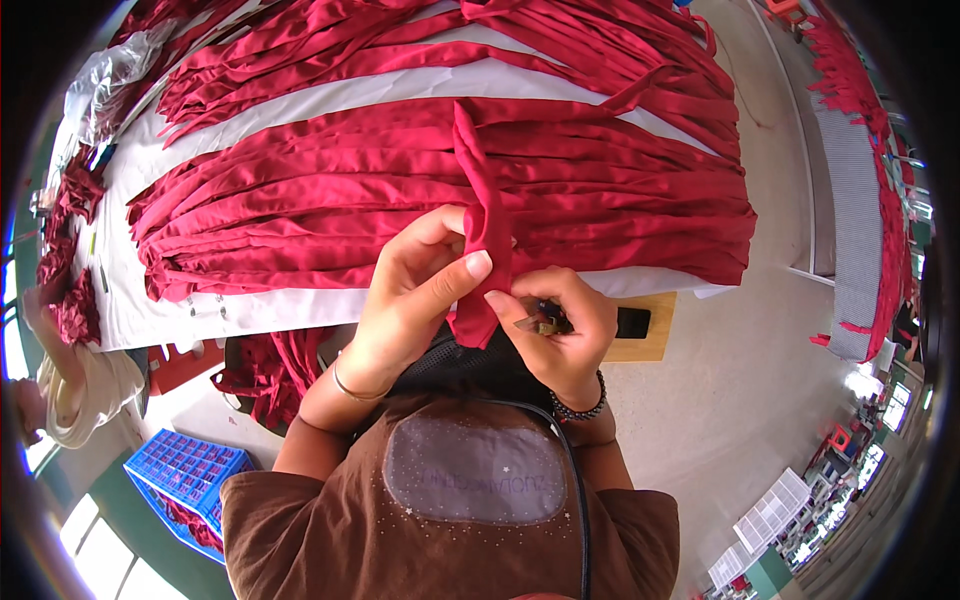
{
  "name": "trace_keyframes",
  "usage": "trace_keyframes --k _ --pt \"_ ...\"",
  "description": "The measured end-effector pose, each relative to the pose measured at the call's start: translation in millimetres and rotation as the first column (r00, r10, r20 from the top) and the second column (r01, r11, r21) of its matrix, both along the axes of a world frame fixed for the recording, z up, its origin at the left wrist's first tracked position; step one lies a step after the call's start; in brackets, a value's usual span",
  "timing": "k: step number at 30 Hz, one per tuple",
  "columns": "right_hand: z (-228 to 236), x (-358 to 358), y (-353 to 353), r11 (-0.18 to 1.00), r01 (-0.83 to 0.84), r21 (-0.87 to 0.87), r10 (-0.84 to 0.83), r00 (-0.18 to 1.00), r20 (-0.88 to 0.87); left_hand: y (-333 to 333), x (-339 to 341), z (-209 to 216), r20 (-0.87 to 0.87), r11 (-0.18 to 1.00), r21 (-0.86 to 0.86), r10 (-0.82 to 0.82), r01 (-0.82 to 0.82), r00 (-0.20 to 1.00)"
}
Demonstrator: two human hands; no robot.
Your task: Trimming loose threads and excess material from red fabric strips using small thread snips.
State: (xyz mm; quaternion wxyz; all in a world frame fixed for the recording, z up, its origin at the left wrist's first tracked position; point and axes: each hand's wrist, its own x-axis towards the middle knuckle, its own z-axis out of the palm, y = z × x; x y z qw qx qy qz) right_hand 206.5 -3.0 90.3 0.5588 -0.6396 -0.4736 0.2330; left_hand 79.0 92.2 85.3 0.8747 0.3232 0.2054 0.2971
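Note:
A red fabric strip [480,195] stands up between my hands, its narrow upper end reaching over the table and its lower end folded down. My left hand [415,290] is closed on it, with the thumb pressed on the front of the cloth. My right hand [565,335] is curled round what look like small metal thread snips [548,318], mostly hidden in the palm, a pointed tip showing. The right thumb and forefinger touch the strip's right edge. Behind it, a row of long red strips [280,215] lies side by side on the white-covered table [135,250].
More red strips [350,50] lie farther back. A wooden board [640,345] with a black phone [633,322] is at the right. Below left stands a blue plastic crate [190,470] holding red cloth. Another person's arm [60,350] shows at far left, near clear plastic [115,75].

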Motion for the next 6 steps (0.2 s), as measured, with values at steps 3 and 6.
trace_keyframes --k 3,6 --pt "-2.5 -1.2 2.7 0.996 -0.056 0.071 0.054 0.998 0.026 0.9 -1.2 -5.8 0.027 0.997 0.072 0.011 -0.013 1.000" --pt "-1.6 3.5 2.1 0.992 -0.094 0.078 0.091 0.995 0.042 1.8 -2.9 -7.7 -0.057 0.999 0.043 -0.013 0.016 0.998"
